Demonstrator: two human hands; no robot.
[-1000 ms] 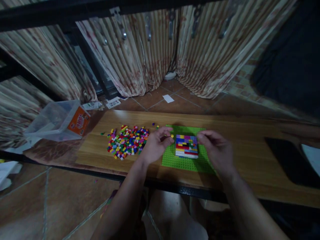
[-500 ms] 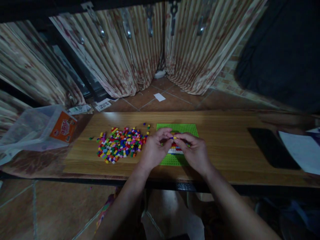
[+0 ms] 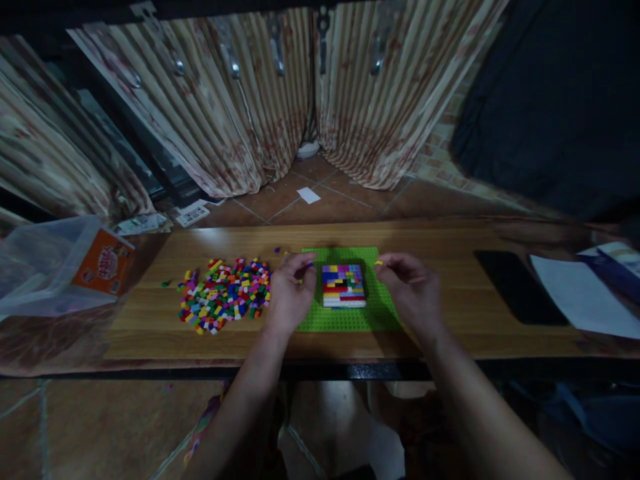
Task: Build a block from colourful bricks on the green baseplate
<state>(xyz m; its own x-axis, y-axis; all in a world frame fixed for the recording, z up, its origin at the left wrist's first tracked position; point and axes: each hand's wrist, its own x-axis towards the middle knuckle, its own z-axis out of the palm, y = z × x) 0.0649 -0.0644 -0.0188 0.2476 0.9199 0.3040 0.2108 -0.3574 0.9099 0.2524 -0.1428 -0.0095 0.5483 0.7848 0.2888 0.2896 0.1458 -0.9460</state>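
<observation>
Across the wooden worktop (image 3: 470, 340), in the head view, a green studded baseplate (image 3: 345, 323) lies between the two hands and bears a square block of stacked bricks (image 3: 343, 287). The block shows white and red rows at its near side, blue and purple ones toward the far side, and a dark recess near its middle. To its left, above the edge of the baseplate, the left hand (image 3: 290, 293) has its grip clamped on a small blue brick (image 3: 310, 265), partly hidden by the fingers. To its right, the right hand (image 3: 413, 283) has thumb and forefinger together on a small yellow brick (image 3: 379, 263). Both hands are apart from the block. Just beyond the left hand is a heap of loose bricks (image 3: 225, 297) in mixed colours; farther left stands a clear plastic bin (image 3: 45, 267) with an orange label (image 3: 103, 260). At right, a black flat object (image 3: 520, 287) lies beside white paper (image 3: 585, 297).
</observation>
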